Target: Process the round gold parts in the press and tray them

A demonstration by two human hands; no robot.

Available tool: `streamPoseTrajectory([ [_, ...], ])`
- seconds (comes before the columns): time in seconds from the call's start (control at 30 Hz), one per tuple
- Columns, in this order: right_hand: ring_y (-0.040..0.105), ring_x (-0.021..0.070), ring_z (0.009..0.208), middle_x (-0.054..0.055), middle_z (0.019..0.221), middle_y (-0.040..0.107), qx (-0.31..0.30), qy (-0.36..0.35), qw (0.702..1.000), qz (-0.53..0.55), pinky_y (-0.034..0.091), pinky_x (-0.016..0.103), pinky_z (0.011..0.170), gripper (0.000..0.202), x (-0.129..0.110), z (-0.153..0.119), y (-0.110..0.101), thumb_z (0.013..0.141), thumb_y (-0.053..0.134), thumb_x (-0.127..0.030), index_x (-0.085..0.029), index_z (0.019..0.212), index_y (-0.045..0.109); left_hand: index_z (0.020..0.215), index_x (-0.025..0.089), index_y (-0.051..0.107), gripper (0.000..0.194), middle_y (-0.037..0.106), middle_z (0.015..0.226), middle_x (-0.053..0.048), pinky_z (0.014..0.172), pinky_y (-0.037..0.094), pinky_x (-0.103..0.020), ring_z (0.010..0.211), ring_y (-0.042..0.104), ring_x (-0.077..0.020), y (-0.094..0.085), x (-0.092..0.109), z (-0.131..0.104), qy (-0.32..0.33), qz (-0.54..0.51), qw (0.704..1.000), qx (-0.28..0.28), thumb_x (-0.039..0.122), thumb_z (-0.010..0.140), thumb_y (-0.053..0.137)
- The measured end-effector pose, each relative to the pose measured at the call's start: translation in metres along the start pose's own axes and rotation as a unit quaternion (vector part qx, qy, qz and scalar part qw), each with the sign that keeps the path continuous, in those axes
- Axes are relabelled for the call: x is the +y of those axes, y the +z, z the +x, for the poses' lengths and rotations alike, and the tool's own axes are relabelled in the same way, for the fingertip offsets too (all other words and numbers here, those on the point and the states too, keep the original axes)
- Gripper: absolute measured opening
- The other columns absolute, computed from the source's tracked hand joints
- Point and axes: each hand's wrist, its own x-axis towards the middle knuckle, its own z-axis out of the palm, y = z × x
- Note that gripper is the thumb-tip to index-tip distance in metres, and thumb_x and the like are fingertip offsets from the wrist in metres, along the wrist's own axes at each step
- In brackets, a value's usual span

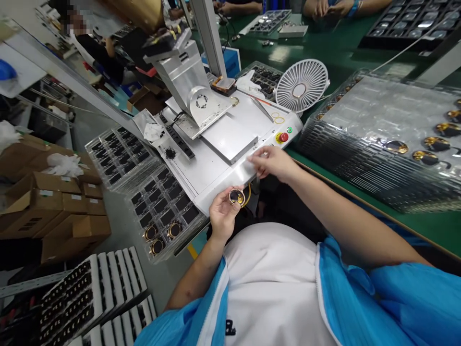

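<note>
My left hand (222, 216) holds a round gold-rimmed part (236, 196) with a dark middle, in front of the white machine's front edge. My right hand (269, 163) is up and to the right of it, over the machine's front edge near the red button (283, 138). Its fingers are bent together, and whatever they may hold is too small to make out. The machine's white base (212, 175) carries a raised flat plate (232, 144) under a metal head (201, 101).
Left of the machine, a clear tray (162, 204) holds black squares and several gold-rimmed rounds. A white fan (301, 86) stands behind right. Stacked clear trays (378, 115) fill the right. Other people's hands (329, 8) show across the green table. Cardboard boxes (54, 206) lie far left.
</note>
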Motion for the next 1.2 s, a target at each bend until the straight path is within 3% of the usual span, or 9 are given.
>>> streamPoseTrajectory([
  [0.1, 0.051, 0.01, 0.035, -0.001, 0.049, 0.06, 0.087, -0.011, 0.996, 0.022, 0.041, 0.019, 0.033, 0.038, -0.021, 0.032, -0.014, 0.086, 0.086, -0.034, -0.019, 0.076, 0.053, 0.131, 0.031, 0.068, 0.049, 0.073, 0.126, -0.007, 0.094, 0.065, -0.042, 0.107, 0.079, -0.027, -0.006, 0.005, -0.002, -0.014, -0.001, 0.999, -0.045, 0.039, 0.086, 0.084],
  [0.27, 0.043, 0.0063, 0.036, -0.003, 0.05, 0.054, 0.111, -0.035, 0.993, 0.007, 0.038, 0.018, 0.036, 0.034, -0.034, 0.047, -0.018, 0.095, 0.072, -0.017, -0.018, 0.068, 0.052, 0.153, 0.033, 0.048, 0.089, 0.074, 0.119, -0.007, 0.083, 0.064, -0.03, 0.09, 0.078, -0.0168, -0.009, 0.003, -0.006, 0.007, 0.06, 0.997, -0.049, 0.037, 0.077, 0.092],
  [0.37, 0.043, 0.0035, 0.037, -0.003, 0.051, 0.053, 0.105, -0.069, 0.992, -0.013, 0.037, 0.018, 0.043, 0.035, -0.032, 0.035, -0.014, 0.1, 0.064, -0.013, -0.016, 0.068, 0.052, 0.154, 0.031, 0.046, 0.094, 0.077, 0.118, -0.009, 0.077, 0.061, -0.026, 0.089, 0.076, -0.0157, -0.006, 0.001, -0.007, 0.035, 0.09, 0.994, -0.044, 0.03, 0.074, 0.094],
  [0.47, 0.046, 0.0035, 0.039, -0.003, 0.052, 0.055, 0.067, -0.09, 0.994, -0.018, 0.037, 0.018, 0.045, 0.034, -0.023, 0.008, -0.009, 0.097, 0.071, -0.023, -0.016, 0.069, 0.053, 0.155, 0.028, 0.045, 0.095, 0.077, 0.121, -0.011, 0.08, 0.062, -0.027, 0.097, 0.077, -0.0184, -0.003, 0.0, -0.007, 0.061, 0.136, 0.988, -0.032, 0.026, 0.074, 0.094],
  [0.6, 0.049, 0.0082, 0.039, -0.001, 0.05, 0.058, -0.117, -0.063, 0.99, -0.055, 0.038, 0.019, 0.039, 0.044, 0.002, -0.037, 0.0, 0.075, 0.091, -0.046, -0.016, 0.07, 0.059, 0.158, 0.025, 0.039, 0.096, 0.076, 0.127, -0.015, 0.088, 0.064, -0.032, 0.105, 0.077, -0.0219, 0.001, 0.0, -0.008, 0.065, 0.197, 0.978, -0.03, 0.031, 0.078, 0.091],
  [0.7, 0.053, 0.0102, 0.039, 0.0, 0.051, 0.061, -0.199, -0.02, 0.976, -0.09, 0.041, 0.02, 0.038, 0.046, 0.021, -0.062, 0.006, 0.073, 0.09, -0.051, -0.017, 0.071, 0.06, 0.159, 0.027, 0.038, 0.093, 0.075, 0.13, -0.015, 0.094, 0.064, -0.034, 0.11, 0.076, -0.0228, 0.003, 0.0, -0.008, 0.066, 0.208, 0.975, -0.035, 0.032, 0.081, 0.089],
  [0.97, 0.058, 0.0113, 0.042, 0.001, 0.057, 0.066, -0.145, -0.073, 0.975, -0.153, 0.042, 0.018, 0.039, 0.026, 0.039, -0.071, 0.01, 0.085, 0.075, -0.037, -0.019, 0.075, 0.058, 0.157, 0.027, 0.042, 0.087, 0.075, 0.132, -0.014, 0.095, 0.064, -0.033, 0.112, 0.077, -0.022, 0.006, 0.001, -0.009, 0.099, 0.226, 0.968, -0.039, 0.026, 0.082, 0.088],
  [1.2, 0.06, 0.0134, 0.043, 0.002, 0.059, 0.068, -0.124, -0.092, 0.972, -0.175, 0.042, 0.021, 0.039, 0.024, 0.043, -0.074, 0.011, 0.088, 0.069, -0.037, -0.02, 0.077, 0.057, 0.155, 0.025, 0.043, 0.084, 0.075, 0.131, -0.015, 0.094, 0.065, -0.033, 0.111, 0.077, -0.0224, 0.007, 0.002, -0.01, 0.098, 0.25, 0.963, -0.033, 0.031, 0.083, 0.087],
])
